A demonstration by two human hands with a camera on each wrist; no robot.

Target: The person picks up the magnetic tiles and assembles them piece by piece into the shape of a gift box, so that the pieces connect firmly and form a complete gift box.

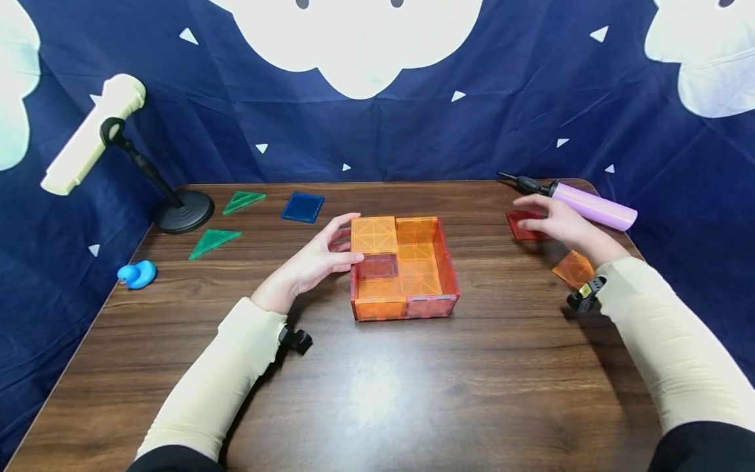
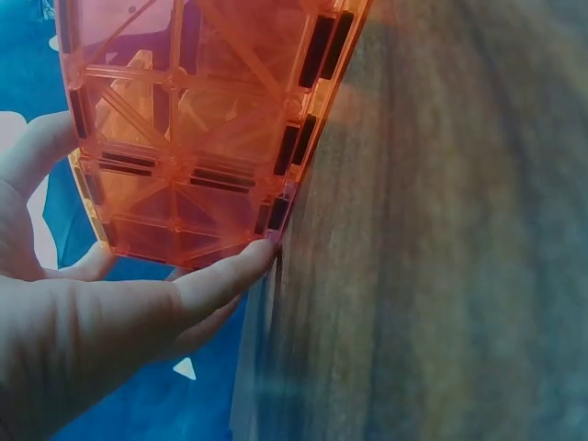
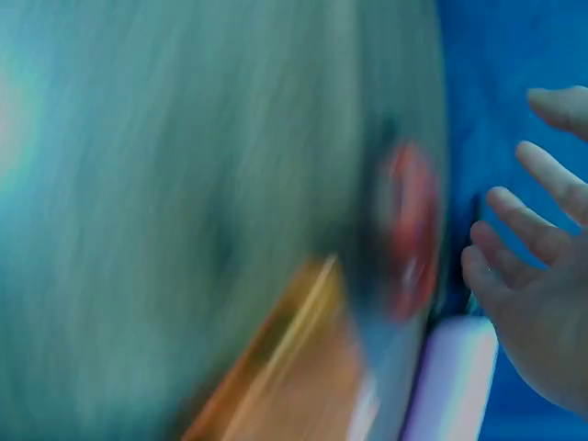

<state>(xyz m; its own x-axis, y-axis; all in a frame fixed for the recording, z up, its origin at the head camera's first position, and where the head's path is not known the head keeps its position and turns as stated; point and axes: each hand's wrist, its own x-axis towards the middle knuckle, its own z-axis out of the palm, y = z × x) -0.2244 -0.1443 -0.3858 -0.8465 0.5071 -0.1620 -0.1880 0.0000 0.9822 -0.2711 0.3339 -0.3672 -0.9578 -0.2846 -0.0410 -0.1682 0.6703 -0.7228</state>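
An open-topped box of orange and red translucent magnetic tiles sits mid-table, with an orange tile covering its back left corner. My left hand holds the box at its left side, thumb at the top edge and fingers toward the back corner. In the left wrist view the thumb and fingers frame the tile wall. To the right, my right hand hovers with spread fingers over a red square tile, holding nothing. An orange tile lies beneath that wrist.
A lilac hand pump lies at the back right. Two green triangle tiles and a blue square tile are at the back left. A blue rubber duck and a black stand holding a cream tube are at the left edge.
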